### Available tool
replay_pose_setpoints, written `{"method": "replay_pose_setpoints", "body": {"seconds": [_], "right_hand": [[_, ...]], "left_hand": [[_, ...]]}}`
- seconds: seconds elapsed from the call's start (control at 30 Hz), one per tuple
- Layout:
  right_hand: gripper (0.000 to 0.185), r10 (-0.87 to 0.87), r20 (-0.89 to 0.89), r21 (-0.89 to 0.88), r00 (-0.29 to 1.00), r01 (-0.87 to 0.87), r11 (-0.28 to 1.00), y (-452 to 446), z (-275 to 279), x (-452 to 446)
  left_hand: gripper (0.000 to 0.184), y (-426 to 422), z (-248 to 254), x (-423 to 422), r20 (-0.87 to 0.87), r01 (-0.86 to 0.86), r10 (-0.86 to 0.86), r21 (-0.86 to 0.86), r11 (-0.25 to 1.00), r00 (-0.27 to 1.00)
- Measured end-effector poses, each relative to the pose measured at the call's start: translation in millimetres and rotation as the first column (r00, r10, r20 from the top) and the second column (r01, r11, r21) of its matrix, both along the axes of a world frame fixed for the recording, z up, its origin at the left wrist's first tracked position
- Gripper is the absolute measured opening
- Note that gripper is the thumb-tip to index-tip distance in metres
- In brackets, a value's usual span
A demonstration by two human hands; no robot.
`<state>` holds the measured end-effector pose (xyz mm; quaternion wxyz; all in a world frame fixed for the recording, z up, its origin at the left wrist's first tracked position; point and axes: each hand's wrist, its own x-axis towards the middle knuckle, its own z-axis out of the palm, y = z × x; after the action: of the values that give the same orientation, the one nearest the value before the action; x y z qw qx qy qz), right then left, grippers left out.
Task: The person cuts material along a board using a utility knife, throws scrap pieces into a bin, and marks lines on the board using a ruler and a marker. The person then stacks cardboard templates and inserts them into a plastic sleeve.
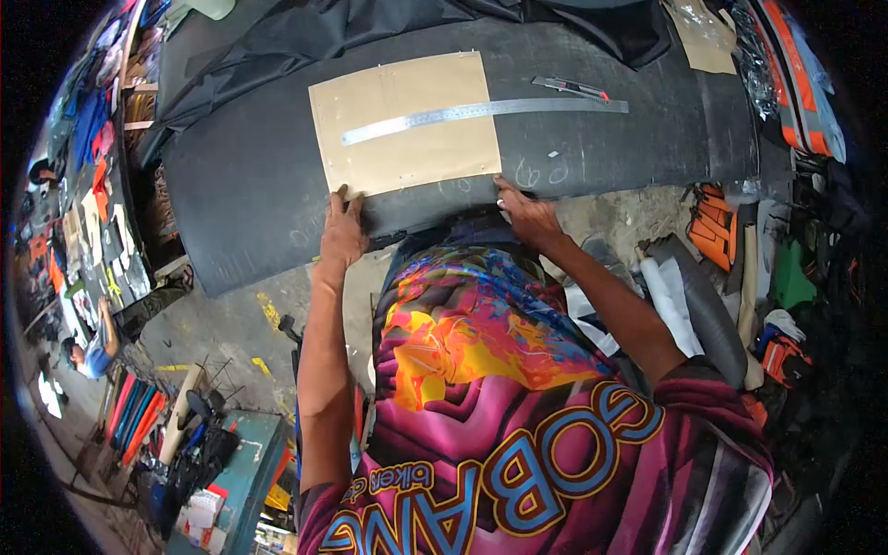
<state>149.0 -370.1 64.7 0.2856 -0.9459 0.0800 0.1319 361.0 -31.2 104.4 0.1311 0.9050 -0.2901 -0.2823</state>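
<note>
A tan sheet of card (407, 153) lies on the black table, with small pins or marks along its edges. A long steel ruler (481, 113) lies across it and reaches past its right side. My left hand (343, 229) is at the sheet's lower left corner, fingertips touching the near edge, fingers apart. At the lower right corner, my right hand (529, 215) rests with the index finger stretched to the card and the other fingers partly bent. Neither hand holds anything that I can see. Beyond the ruler lies a box cutter (571, 88) with a red end.
Black fabric (370, 37) is bunched along the far side of the black table (240, 185). Another brown sheet (703, 37) is at the far right. Rolled material (694, 287) and an orange bag (712, 227) stand right of me. Another person (92, 351) is at far left.
</note>
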Motion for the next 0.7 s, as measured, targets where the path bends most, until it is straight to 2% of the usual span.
{"method": "replay_pose_setpoints", "body": {"seconds": [0.07,0.23,0.33,0.4,0.63,0.7], "right_hand": [[0.018,-0.023,0.021,-0.006,1.0,0.023,1.0,1.5,8.5,4.8],[0.019,-0.063,0.064,-0.012,0.996,0.064,0.998,7.1,10.6,10.8],[0.023,-0.033,0.012,0.021,0.999,0.033,0.999,13.9,15.6,23.2],[0.026,-0.12,0.03,0.124,0.992,0.115,0.986,14.4,29.7,34.7],[0.029,-0.019,0.088,0.062,0.996,0.014,0.998,7.1,14.8,28.9],[0.029,-0.145,0.06,0.057,0.988,0.142,0.988,5.6,26.8,31.7]], "left_hand": [[0.075,-0.8,-3.7,-0.5,-0.01,-0.019,0.02,0.072,0.997,1.0],[0.076,-4.5,-4.0,-0.5,-0.026,-0.004,0.006,0.068,0.998,1.0],[0.078,-7.1,-1.7,1.4,-0.027,-0.007,0.009,0.083,0.996,1.0],[0.078,-10.1,-1.2,0.6,-0.034,0.002,0.001,0.076,0.997,0.999],[0.078,-11.7,-6.5,1.0,-0.016,0.005,-0.004,0.072,0.997,1.0],[0.079,-11.6,-7.5,1.9,-0.001,0.007,-0.007,0.063,0.998,1.0]]}}
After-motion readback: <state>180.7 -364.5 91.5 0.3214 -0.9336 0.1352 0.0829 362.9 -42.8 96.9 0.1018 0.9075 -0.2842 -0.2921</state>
